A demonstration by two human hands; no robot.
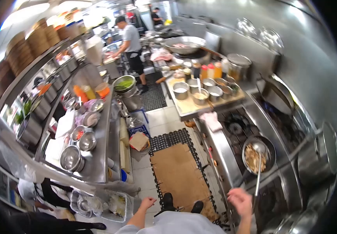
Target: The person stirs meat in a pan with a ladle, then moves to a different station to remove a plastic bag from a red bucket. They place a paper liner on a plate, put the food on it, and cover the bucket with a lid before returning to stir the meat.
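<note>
My right hand (pixel 240 201) hovers beside the stove front, fingers bent and apart, holding nothing I can see. Close by on its right is the long handle of a ladle (pixel 259 165), whose bowl rests in a wok (pixel 272 163). Pale browned pieces of food (pixel 251 158) lie in that wok on the stove. Low on the left, my left hand (pixel 147 202) hangs over the floor with its fingers loosely curled in and nothing visible in them. The nearest thing to it is a clear plastic bin (pixel 128 208) with bags inside.
Seasoning pots (pixel 180 91) and squeeze bottles stand on a board past the burners. A pink cloth (pixel 212 121) lies at the stove edge. Metal bowls (pixel 71 158) line the left counter. Cardboard (pixel 182 171) covers the floor mat. A co-worker (pixel 130 41) stands farther back.
</note>
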